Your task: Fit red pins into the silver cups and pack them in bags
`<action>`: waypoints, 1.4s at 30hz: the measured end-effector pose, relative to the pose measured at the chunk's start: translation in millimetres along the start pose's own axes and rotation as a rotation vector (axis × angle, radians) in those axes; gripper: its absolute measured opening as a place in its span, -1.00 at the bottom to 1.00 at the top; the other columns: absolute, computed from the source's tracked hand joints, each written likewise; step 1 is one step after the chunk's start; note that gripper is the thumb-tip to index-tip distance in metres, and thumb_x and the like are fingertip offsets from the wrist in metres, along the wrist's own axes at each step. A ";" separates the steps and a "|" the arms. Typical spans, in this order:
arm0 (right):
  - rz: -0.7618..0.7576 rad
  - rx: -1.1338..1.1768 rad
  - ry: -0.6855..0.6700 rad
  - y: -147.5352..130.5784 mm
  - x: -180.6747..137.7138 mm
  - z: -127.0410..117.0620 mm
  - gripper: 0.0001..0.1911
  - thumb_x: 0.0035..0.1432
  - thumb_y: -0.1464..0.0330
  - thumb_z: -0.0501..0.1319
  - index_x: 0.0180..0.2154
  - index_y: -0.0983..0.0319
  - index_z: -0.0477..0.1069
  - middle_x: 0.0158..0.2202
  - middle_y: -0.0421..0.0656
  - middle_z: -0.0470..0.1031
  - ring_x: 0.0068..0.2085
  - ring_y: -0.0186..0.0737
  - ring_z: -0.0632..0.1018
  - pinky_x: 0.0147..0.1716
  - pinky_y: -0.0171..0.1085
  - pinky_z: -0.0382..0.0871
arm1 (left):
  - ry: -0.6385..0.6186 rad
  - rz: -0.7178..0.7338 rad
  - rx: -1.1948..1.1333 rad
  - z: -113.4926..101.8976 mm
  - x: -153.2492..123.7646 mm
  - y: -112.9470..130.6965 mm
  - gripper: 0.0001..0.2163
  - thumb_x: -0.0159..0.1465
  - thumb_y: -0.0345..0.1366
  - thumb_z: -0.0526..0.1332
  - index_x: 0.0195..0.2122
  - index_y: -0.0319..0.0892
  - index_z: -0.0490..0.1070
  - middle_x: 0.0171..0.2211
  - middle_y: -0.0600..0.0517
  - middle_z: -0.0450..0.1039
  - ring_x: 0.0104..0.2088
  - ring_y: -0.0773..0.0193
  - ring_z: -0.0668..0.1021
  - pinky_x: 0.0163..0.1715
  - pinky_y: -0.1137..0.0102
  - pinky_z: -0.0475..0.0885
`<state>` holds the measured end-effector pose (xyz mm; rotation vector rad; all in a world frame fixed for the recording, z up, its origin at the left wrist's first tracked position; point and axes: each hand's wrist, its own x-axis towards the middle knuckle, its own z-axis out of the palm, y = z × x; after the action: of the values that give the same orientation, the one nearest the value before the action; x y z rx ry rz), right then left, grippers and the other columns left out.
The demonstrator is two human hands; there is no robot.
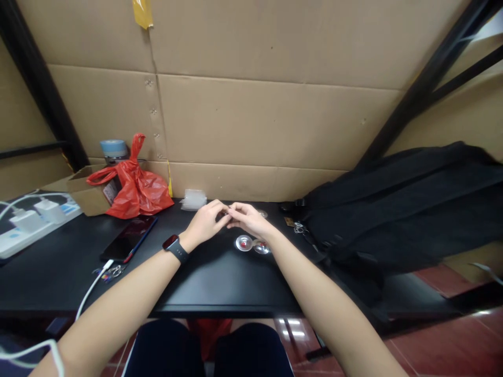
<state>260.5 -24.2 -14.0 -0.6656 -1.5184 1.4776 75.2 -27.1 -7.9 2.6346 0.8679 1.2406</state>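
My left hand (207, 220), with a dark watch (175, 248) on its wrist, meets my right hand (250, 220) above the middle of the black table (196, 285). The fingers of both are pinched together on something small and dark that I cannot make out. Just below my right hand lie a round clear dish (244, 243) with a red bit in it and a similar dish (261, 247), partly hidden by the wrist. Another clear round edge (263, 213) shows behind my right hand. Beyond my left hand is a stack of translucent squares (193, 199).
At left are a phone (129, 238), keys (113, 272), a white power strip (39, 228), a red plastic bag (135, 188) and a cardboard box (88, 196). A black backpack (408, 209) fills the right side. Cardboard panels (251, 120) stand behind the table.
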 end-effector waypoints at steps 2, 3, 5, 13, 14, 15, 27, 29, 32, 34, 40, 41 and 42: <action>0.009 0.008 -0.003 0.7 -0.4 0.4 -0.62 0.04 0.11 0.41 -0.40 0.23 0.32 -0.35 -0.24 0.44 -0.32 -0.35 0.55 -0.26 -0.30 0.55 | 0.009 -0.022 0.015 -0.4 -0.6 -3.2 -0.88 0.37 -0.28 0.15 -0.28 -0.19 0.41 -0.28 -0.02 0.45 -0.26 0.23 0.51 -0.21 0.36 0.41; 0.006 -0.002 -0.002 1.2 -0.3 0.9 -0.62 0.03 0.12 0.41 -0.40 0.22 0.33 -0.33 -0.24 0.45 -0.30 -0.34 0.56 -0.25 -0.29 0.55 | 0.010 -0.032 0.024 -0.2 -1.1 -4.7 -0.88 0.37 -0.29 0.16 -0.29 -0.19 0.40 -0.28 -0.02 0.45 -0.26 0.23 0.51 -0.22 0.36 0.40; -0.021 -0.050 0.019 2.0 0.5 2.8 -0.63 0.00 0.15 0.44 -0.38 0.21 0.32 -0.31 -0.24 0.45 -0.30 -0.32 0.58 -0.26 -0.28 0.55 | 0.004 -0.039 0.039 1.3 -1.8 -7.1 -0.90 0.36 -0.32 0.16 -0.29 -0.18 0.40 -0.26 -0.03 0.46 -0.26 0.23 0.51 -0.22 0.36 0.40; -0.211 -0.447 0.364 -9.7 1.4 -30.0 -0.53 -0.07 0.10 0.43 -0.22 0.17 0.33 -0.09 -0.13 0.50 -0.33 -0.24 0.61 -0.36 -0.26 0.48 | -0.083 -0.100 0.149 -19.2 -0.2 -39.6 -0.90 0.34 -0.30 0.20 -0.28 -0.19 0.46 -0.32 -0.01 0.50 -0.33 0.25 0.52 -0.31 0.41 0.35; -0.217 -0.582 0.432 -11.5 -0.4 -42.7 -0.53 -0.10 0.10 0.44 -0.23 0.18 0.35 -0.13 -0.12 0.52 -0.34 -0.24 0.60 -0.36 -0.26 0.46 | -0.114 -0.122 0.155 -25.3 -1.2 -48.9 -0.90 0.31 -0.29 0.24 -0.31 -0.19 0.47 -0.34 0.00 0.52 -0.34 0.26 0.52 -0.32 0.42 0.35; -0.201 -0.719 0.488 -12.6 -2.5 -56.1 -0.54 -0.13 0.11 0.45 -0.26 0.19 0.37 -0.20 -0.13 0.55 -0.36 -0.23 0.58 -0.35 -0.25 0.44 | -0.147 -0.150 0.156 -30.9 -2.8 -58.5 -0.90 0.28 -0.28 0.27 -0.34 -0.18 0.49 -0.37 0.02 0.53 -0.36 0.27 0.53 -0.33 0.43 0.34; 0.157 -1.172 0.485 13.4 -16.5 -126.5 -0.73 -0.15 0.24 0.43 -0.37 0.21 0.51 -0.32 -0.12 0.62 -0.26 -0.13 0.58 -0.24 -0.25 0.37 | -0.312 -0.176 0.095 -35.1 -15.8 -97.5 -0.87 0.26 -0.27 0.25 -0.36 -0.16 0.57 -0.43 0.04 0.58 -0.41 0.30 0.56 -0.34 0.47 0.32; 0.171 -1.177 0.469 11.7 -16.6 -124.9 -0.74 -0.10 0.25 0.41 -0.33 0.22 0.53 -0.29 -0.11 0.62 -0.24 -0.13 0.59 -0.21 -0.25 0.38 | -0.310 -0.165 0.100 -34.5 -15.7 -96.6 -0.87 0.26 -0.28 0.24 -0.36 -0.16 0.56 -0.43 0.04 0.58 -0.41 0.30 0.55 -0.34 0.47 0.32; 0.168 -1.241 0.431 0.7 -16.5 -114.6 -0.75 -0.03 0.26 0.37 -0.27 0.22 0.57 -0.22 -0.07 0.62 -0.18 -0.10 0.58 -0.16 -0.22 0.37 | -0.303 -0.155 0.121 -34.7 -15.3 -92.9 -0.83 0.29 -0.25 0.20 -0.36 -0.15 0.55 -0.43 0.04 0.57 -0.42 0.30 0.54 -0.34 0.47 0.32; 0.149 -1.247 0.335 -10.5 -16.7 -100.7 -0.74 -0.01 0.25 0.36 -0.25 0.22 0.58 -0.18 -0.05 0.61 -0.16 -0.10 0.56 -0.14 -0.23 0.36 | -0.291 -0.155 0.131 -35.1 -14.7 -89.3 -0.80 0.31 -0.23 0.17 -0.36 -0.15 0.54 -0.43 0.04 0.56 -0.42 0.29 0.54 -0.35 0.47 0.33; 0.484 -1.068 -0.361 -32.2 -17.2 -48.6 -0.60 -0.14 0.05 0.41 -0.43 0.27 0.54 -0.48 -0.17 0.54 -0.45 -0.27 0.47 -0.44 -0.32 0.24 | -0.273 -0.146 0.139 -33.6 -9.2 -74.9 -0.80 0.30 -0.22 0.17 -0.33 -0.17 0.54 -0.40 0.01 0.57 -0.41 0.28 0.55 -0.33 0.45 0.36; 0.463 -1.099 -0.367 -32.5 -16.5 -42.6 -0.60 -0.13 0.05 0.40 -0.48 0.27 0.51 -0.52 -0.20 0.50 -0.48 -0.31 0.42 -0.47 -0.33 0.20 | -0.270 -0.141 0.129 -32.4 -7.8 -70.3 -0.81 0.30 -0.23 0.16 -0.32 -0.18 0.54 -0.39 0.00 0.57 -0.40 0.27 0.56 -0.32 0.45 0.37; 0.410 -1.126 -0.346 -32.1 -15.4 -38.0 -0.60 -0.09 0.04 0.37 -0.50 0.27 0.48 -0.55 -0.23 0.45 -0.50 -0.33 0.38 -0.48 -0.33 0.16 | -0.270 -0.138 0.109 -30.8 -6.4 -64.8 -0.81 0.30 -0.24 0.16 -0.30 -0.18 0.53 -0.39 0.00 0.57 -0.40 0.28 0.56 -0.32 0.45 0.37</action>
<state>306.8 -23.5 9.6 -1.4818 -2.6041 0.9074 20.1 18.9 -12.6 2.6857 1.0724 0.8030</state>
